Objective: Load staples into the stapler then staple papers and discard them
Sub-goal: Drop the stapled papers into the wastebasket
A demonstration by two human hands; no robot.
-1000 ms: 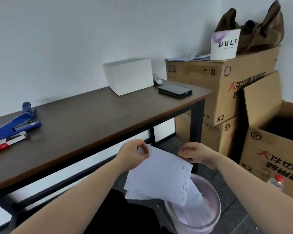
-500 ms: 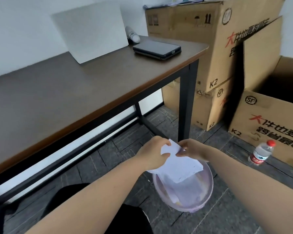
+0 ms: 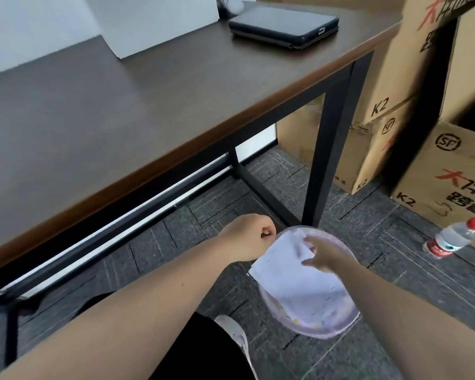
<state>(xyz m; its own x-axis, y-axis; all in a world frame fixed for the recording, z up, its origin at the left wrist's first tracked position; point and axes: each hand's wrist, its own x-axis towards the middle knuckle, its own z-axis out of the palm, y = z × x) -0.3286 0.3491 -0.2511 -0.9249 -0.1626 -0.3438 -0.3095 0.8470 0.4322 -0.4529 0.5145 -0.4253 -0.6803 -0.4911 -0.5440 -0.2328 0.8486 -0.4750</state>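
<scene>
1. The papers (image 3: 288, 272) lie tilted over the mouth of the bin (image 3: 348, 322), long axis running from the upper left down into it, white with faint marks.
2. The left hand (image 3: 247, 239) is curled shut beside the top corner.
3. The right hand (image 3: 322, 255) hovers over the papers, fingers spread and loose.

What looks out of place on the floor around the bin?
A plastic water bottle with a red cap lies on its side on the carpet, right of the bin, near the cardboard boxes. One corner of the stapled papers overhangs the bin's rim.
</scene>
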